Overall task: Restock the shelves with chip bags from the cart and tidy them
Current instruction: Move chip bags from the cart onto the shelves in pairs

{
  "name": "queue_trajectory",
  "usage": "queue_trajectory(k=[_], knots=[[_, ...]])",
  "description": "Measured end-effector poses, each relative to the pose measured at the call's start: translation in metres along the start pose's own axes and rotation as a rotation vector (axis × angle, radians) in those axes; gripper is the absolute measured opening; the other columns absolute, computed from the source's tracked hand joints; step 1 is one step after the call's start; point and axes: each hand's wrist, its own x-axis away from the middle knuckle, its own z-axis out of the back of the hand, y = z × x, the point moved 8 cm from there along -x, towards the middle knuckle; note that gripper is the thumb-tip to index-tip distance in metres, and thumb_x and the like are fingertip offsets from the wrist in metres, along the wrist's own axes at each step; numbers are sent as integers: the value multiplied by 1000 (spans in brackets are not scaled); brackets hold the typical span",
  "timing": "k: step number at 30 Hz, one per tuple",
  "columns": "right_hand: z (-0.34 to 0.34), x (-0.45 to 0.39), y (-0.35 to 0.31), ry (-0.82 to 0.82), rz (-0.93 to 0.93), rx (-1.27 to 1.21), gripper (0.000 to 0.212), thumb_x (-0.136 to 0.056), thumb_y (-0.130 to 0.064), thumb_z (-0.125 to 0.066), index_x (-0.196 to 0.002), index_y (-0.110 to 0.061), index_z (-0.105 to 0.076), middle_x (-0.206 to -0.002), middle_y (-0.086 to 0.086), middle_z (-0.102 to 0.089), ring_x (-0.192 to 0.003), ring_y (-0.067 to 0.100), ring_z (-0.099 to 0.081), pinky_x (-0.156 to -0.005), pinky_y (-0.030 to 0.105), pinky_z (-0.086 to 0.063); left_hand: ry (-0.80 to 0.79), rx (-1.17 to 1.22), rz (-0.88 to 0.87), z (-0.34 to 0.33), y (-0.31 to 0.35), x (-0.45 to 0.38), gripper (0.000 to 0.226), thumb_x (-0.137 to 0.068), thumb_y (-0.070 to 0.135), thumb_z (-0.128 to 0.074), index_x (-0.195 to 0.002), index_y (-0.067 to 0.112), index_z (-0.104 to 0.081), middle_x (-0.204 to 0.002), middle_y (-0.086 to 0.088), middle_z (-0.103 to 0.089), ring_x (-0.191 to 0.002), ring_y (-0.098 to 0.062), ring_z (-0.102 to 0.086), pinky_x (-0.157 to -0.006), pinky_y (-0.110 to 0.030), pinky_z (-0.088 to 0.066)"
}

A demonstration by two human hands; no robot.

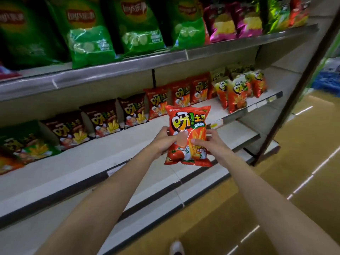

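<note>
I hold a red chip bag (pixel 185 124) upright in front of the middle shelf (pixel 114 150). My left hand (pixel 165 140) grips its left edge, thumb across the front. My right hand (pixel 209 142) grips its right edge, thumb also on the front. On the middle shelf stand rows of small bags: green ones (pixel 24 144) at the left, dark brown ones (pixel 103 118) in the middle, red ones (pixel 180 94) behind the held bag, and orange-red ones (pixel 237 92) at the right. The shelf surface in front of these rows is bare white.
Large green chip bags (pixel 88 35) and magenta bags (pixel 231 21) fill the upper shelf. A lower shelf (pixel 165 196) juts out below. A dark upright post (pixel 298 89) ends the shelving at the right. Yellow floor (pixel 276 208) lies to the right; my shoe (pixel 176 248) shows below.
</note>
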Motion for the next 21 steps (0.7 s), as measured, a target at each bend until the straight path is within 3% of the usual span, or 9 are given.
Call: queue_trajectory(k=[3,5,7,9,12,14,17,21], knots=[[-12,-38,-2,-47,19,24,61,-81,-23,-76,-126,-17,-36,-122,5,-55,-92,12,-61,-70,26,-52,46,26,-1,17,-11,-31,99,-51,63,-85,-125,10,-45,-118,-10,-63,-98,-22,-68,-76,-37,-59],[-18,-71,-2,-49,33,86,63,-79,-25,-77,-128,-18,-39,-126,8,-55,-102,19,-61,-83,36,-54,109,60,-2,29,-15,-48,82,-65,52,-82,-122,12,-39,-113,-4,-60,-99,-18,-65,-73,-32,-56],[-21,-108,-1,-24,36,226,69,-76,-35,-79,-133,-23,-42,-129,9,-50,-118,25,-53,-97,46,-49,170,94,24,40,-29,-75,65,-77,40,-77,-121,16,-35,-109,0,-56,-102,-20,-61,-81,-34,-54],[-26,-145,1,-12,25,334,72,-73,-46,-78,-134,-27,-45,-129,8,-47,-125,29,-45,-101,50,-45,209,116,37,50,-35,-100,60,-79,36,-77,-120,18,-37,-112,-1,-55,-104,-22,-60,-87,-38,-53],[-36,-194,6,-61,-8,356,72,-71,-52,-76,-133,-30,-47,-130,7,-50,-125,30,-46,-101,53,-44,259,158,52,62,-37,-137,52,-81,30,-75,-117,20,-39,-111,-1,-56,-101,-20,-59,-75,-29,-51],[-42,-221,4,-84,-27,349,74,-70,-53,-74,-133,-29,-46,-132,5,-51,-125,30,-47,-102,53,-43,294,174,55,71,-36,-159,56,-78,32,-79,-118,23,-42,-115,-1,-57,-103,-20,-60,-79,-30,-53],[-49,-259,-5,-90,-20,290,71,-78,-37,-76,-138,-21,-41,-133,5,-54,-124,28,-50,-105,50,-42,367,210,80,85,-34,-191,85,-59,47,-86,-131,28,-44,-133,-4,-54,-117,-24,-57,-96,-41,-51],[-56,-290,-7,-124,-59,223,66,-82,-20,-74,-137,-13,-39,-132,8,-56,-121,29,-54,-103,47,-45,389,281,118,90,-40,-225,70,-77,28,-80,-137,23,-45,-131,3,-58,-120,-19,-54,-100,-39,-45]])
